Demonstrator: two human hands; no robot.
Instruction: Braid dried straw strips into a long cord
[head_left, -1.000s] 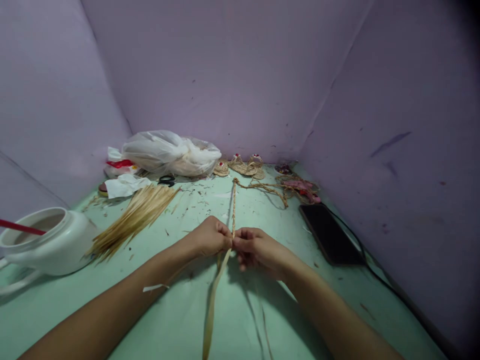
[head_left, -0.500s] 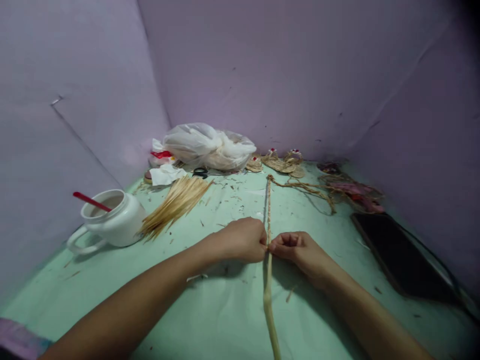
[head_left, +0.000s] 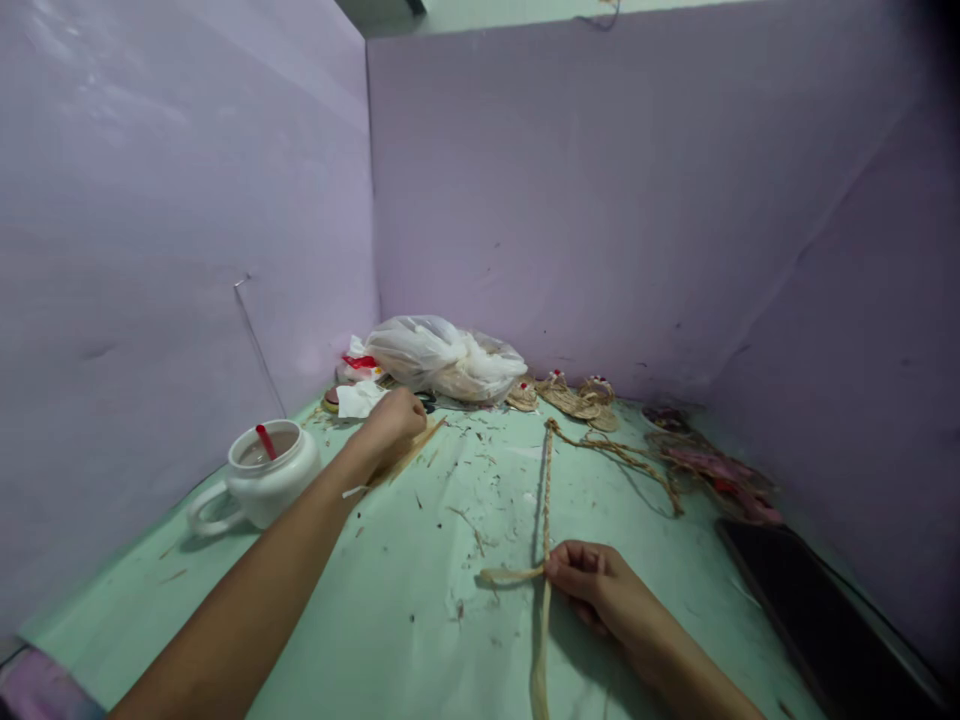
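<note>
A thin braided straw cord (head_left: 548,490) runs toward me from a knot at the far middle of the table. My right hand (head_left: 600,585) pinches its near end, where the flat strips begin. One loose strip (head_left: 514,576) sticks out to the left there, and another strip (head_left: 540,660) hangs toward me. At the far left, my left hand (head_left: 397,425) is over a bundle of dry straw strips (head_left: 409,458), which it mostly covers. Its fingers look curled, but the fingertips and whatever they hold are hidden.
A white mug (head_left: 274,485) with a red stick stands on the left. A knotted plastic bag (head_left: 450,360) lies at the back, beside small woven straw pieces (head_left: 574,402). Braided cords (head_left: 637,462) and a dark phone-like slab (head_left: 810,620) lie right. Straw scraps dot the green table.
My left hand has left the braid and moved forward and left to the straw bundle. My right hand still pinches the braid, where a strip now points left. The view has tilted up.
</note>
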